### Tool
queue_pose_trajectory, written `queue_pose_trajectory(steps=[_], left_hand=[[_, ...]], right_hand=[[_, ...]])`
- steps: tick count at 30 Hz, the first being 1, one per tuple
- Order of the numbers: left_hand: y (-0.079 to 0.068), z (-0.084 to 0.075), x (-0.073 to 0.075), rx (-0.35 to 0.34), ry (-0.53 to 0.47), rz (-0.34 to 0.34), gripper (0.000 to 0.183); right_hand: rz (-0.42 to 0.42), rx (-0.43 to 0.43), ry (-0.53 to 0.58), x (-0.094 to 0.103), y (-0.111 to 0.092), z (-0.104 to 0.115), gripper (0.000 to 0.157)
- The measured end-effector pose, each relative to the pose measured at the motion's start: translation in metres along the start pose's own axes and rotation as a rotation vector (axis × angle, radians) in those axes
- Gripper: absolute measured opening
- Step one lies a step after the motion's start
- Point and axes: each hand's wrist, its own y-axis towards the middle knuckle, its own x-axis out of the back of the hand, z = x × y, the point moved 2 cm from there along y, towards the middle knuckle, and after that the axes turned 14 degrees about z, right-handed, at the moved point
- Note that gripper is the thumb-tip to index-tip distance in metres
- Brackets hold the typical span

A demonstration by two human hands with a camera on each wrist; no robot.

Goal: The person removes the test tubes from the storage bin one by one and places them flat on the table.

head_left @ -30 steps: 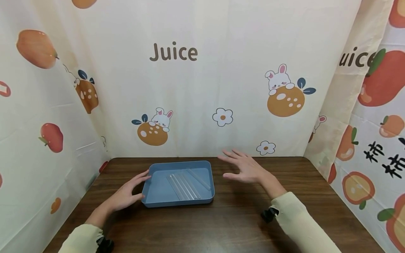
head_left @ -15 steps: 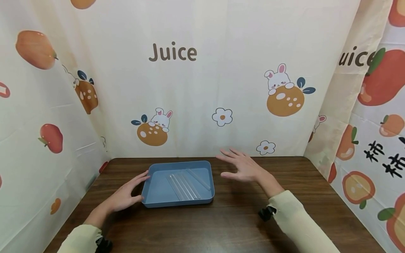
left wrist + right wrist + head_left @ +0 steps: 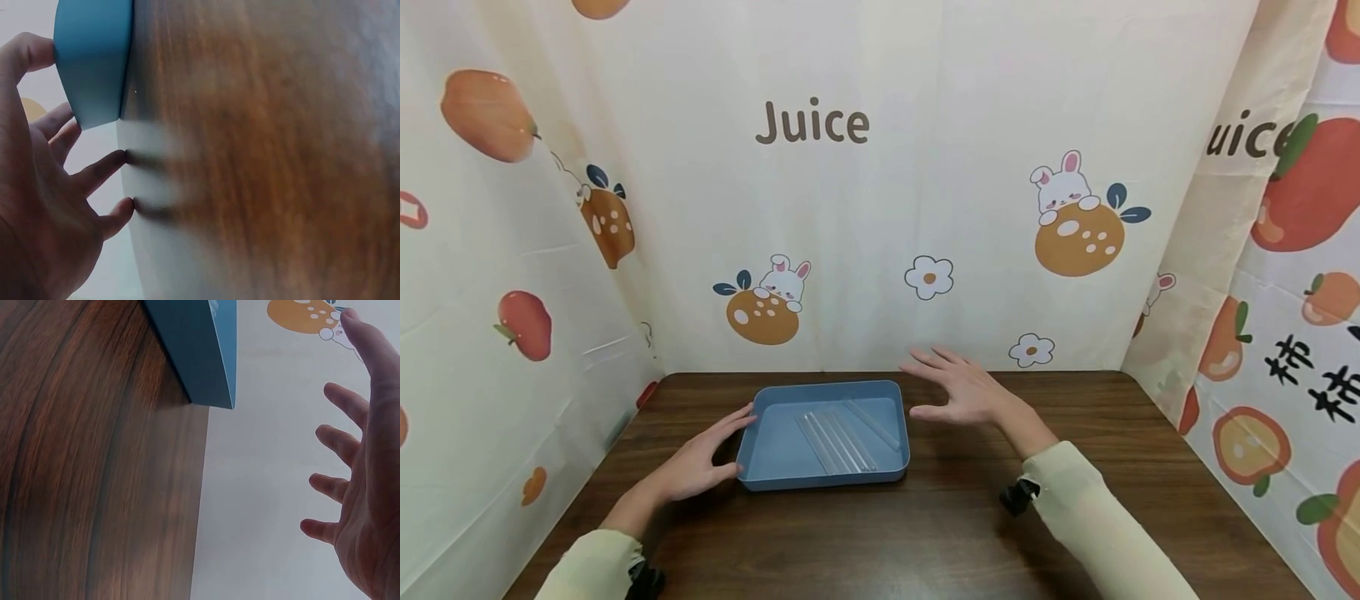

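Observation:
A shallow blue tray [image 3: 782,446] lies on the table, and several thin clear tubes [image 3: 842,442] rest in it. Most of them lie side by side, with one set apart at a slant. At the tray's left end is my left hand [image 3: 696,462], fingers spread. In the left wrist view its thumb [image 3: 39,51] touches the tray wall, two fingers meet the wall near the corner, and the other two fingertips reach the table. My right hand [image 3: 966,392] hovers beyond the tray's right side, fingers apart, holding nothing; in the right wrist view it stands clear of the tray corner [image 3: 215,381].
The dark wooden table [image 3: 865,542] extends in front of the tray and to both sides. A pale curtain [image 3: 865,217] printed with fruit, rabbits and flowers hangs behind the table's back edge and along both sides.
My right hand has moved slightly left, closer to the tray's right side. The left hand, the tray and the tubes stay where they were.

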Motion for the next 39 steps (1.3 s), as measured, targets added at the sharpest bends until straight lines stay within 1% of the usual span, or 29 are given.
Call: queue_pose_trajectory(steps=[8, 12, 15, 18, 20, 27, 33, 39], left_hand=[[0.000, -0.003, 0.002, 0.004, -0.011, 0.005, 0.078], [-0.001, -0.003, 0.001, 0.003, -0.011, 0.006, 0.078], [-0.001, -0.003, 0.001, 0.000, -0.013, 0.006, 0.078], [0.000, -0.003, 0.001, 0.000, -0.014, 0.003, 0.078], [0.000, -0.003, 0.002, 0.001, -0.016, 0.000, 0.077], [0.000, -0.001, 0.001, 0.007, -0.016, -0.001, 0.077], [0.000, 0.000, 0.000, 0.005, -0.024, -0.006, 0.077], [0.001, 0.001, 0.000, 0.006, -0.021, -0.005, 0.076]], right_hand=[[0.022, 0.003, 0.000, 0.004, 0.012, 0.013, 0.083], [0.033, 0.025, -0.011, 0.007, 0.017, 0.018, 0.085], [0.065, 0.046, -0.036, 0.009, 0.021, 0.020, 0.089], [0.111, 0.057, -0.036, 0.012, 0.026, 0.022, 0.092], [0.141, 0.057, -0.014, 0.015, 0.029, 0.023, 0.092], [0.270, 0.025, 0.056, 0.024, 0.043, 0.030, 0.090], [0.397, -0.008, 0.115, 0.029, 0.054, 0.041, 0.081], [0.485, -0.016, 0.135, 0.031, 0.064, 0.051, 0.075]])
